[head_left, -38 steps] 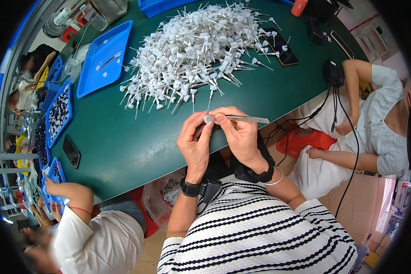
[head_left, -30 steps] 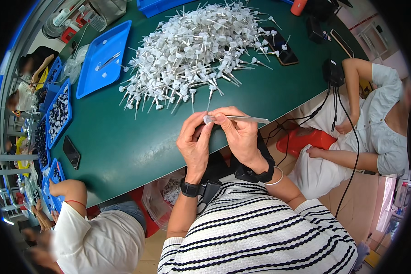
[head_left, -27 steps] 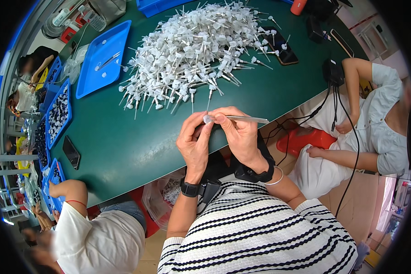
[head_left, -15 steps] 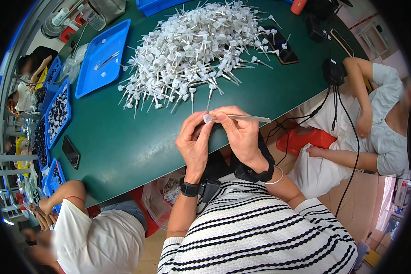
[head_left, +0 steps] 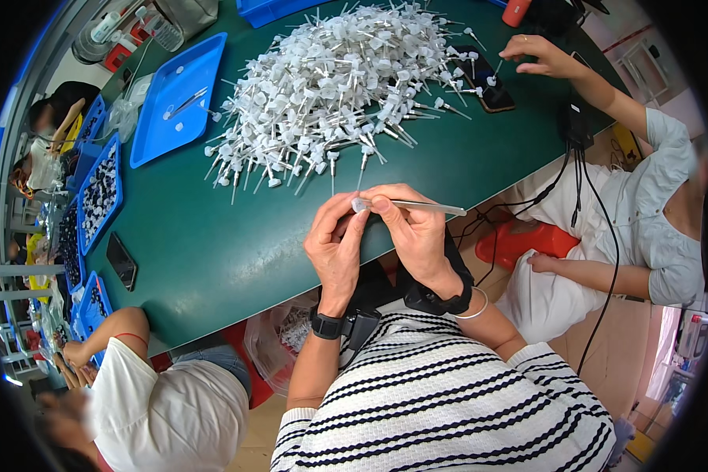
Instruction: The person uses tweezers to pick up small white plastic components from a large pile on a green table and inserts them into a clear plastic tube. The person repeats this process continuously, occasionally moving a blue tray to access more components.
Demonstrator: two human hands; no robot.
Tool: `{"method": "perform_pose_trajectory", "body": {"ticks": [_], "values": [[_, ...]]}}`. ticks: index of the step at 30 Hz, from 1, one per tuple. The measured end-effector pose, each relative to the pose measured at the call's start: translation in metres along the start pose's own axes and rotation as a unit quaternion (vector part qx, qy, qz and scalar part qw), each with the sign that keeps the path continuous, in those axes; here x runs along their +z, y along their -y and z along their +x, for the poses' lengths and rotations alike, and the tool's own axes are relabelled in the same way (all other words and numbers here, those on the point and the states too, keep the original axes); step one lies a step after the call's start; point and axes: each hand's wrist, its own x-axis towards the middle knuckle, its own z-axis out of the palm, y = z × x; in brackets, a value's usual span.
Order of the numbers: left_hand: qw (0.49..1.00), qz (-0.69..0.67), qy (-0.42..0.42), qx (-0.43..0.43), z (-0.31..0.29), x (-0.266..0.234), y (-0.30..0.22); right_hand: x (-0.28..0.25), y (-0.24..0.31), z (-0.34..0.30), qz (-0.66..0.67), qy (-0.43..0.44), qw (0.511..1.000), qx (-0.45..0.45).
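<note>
Between my left hand's thumb and fingers (head_left: 336, 245) is a small translucent white plastic piece (head_left: 359, 204). My right hand (head_left: 417, 240) is closed around slim metal tweezers (head_left: 434, 207); their tips meet the piece, partly hidden by my fingers. Both hands are close together above the near edge of the green table (head_left: 212, 252). Beyond them rises a large heap of white plastic pieces with thin metal stems (head_left: 330, 86). A few of its stems point toward my fingertips.
A blue tray (head_left: 145, 134) at the left holds tweezers (head_left: 185, 102) and several white bits. One phone (head_left: 121, 259) lies near the left edge, another (head_left: 495, 96) beside the heap. At the right, a co-worker's hand (head_left: 531, 51) reaches over the table; black cables (head_left: 578, 181) hang at its edge.
The co-worker at the right has lifted a hand from the lap to the stemmed pieces at the heap's right edge. My own hands have hardly moved.
</note>
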Motion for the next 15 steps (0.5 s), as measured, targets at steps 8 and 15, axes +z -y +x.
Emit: {"method": "perform_pose_trajectory", "body": {"ticks": [8, 15], "values": [[1.0, -0.005, 0.003, -0.001, -0.0003, -0.0012, 0.0014, 0.0004, -0.0012, -0.0026, 0.019, -0.007, 1.0, 0.01], [1.0, -0.001, 0.009, 0.006, -0.0001, -0.0018, 0.0023, 0.0003, -0.0008, -0.0022, 0.004, -0.009, 1.0, -0.001]]}}
